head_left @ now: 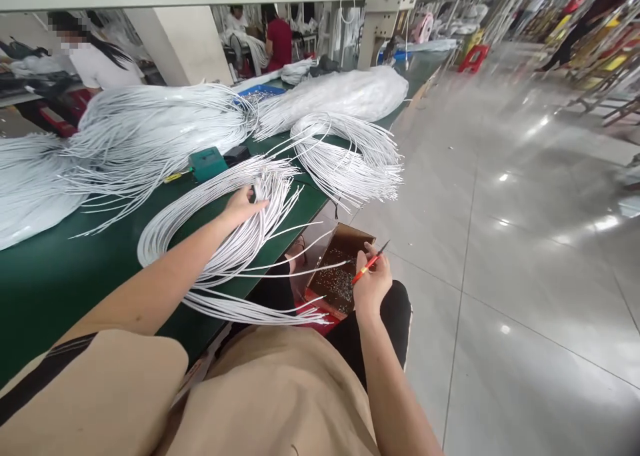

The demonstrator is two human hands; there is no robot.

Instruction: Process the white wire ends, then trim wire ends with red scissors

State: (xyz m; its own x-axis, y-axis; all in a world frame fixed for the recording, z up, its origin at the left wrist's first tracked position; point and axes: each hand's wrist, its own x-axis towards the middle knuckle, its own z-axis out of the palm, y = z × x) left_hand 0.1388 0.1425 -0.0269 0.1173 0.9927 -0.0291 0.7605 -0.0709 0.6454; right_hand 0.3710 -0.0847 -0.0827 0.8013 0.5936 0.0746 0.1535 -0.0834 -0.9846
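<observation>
A looped bundle of white cables (167, 223) lies on the green table (30, 296). My left hand (246, 206) is on this bundle, its fingers wrapped around some cables near their ends. Over my lap, my right hand (373, 276) is closed on a red pen-like tool (367, 263) with a dark tip pointing up and right. A single cable end reaches close to the fingers of my right hand; whether they touch it cannot be made out. Several loose cables (260, 313) extend over the table edge toward my lap.
Below the table edge, a cardboard box (337, 269) holds small bits. More cable bundles (350, 156) lie farther back, beside a green block-shaped object (207, 164). A person (103, 59) is at the back left, another in red (279, 39) beyond the table.
</observation>
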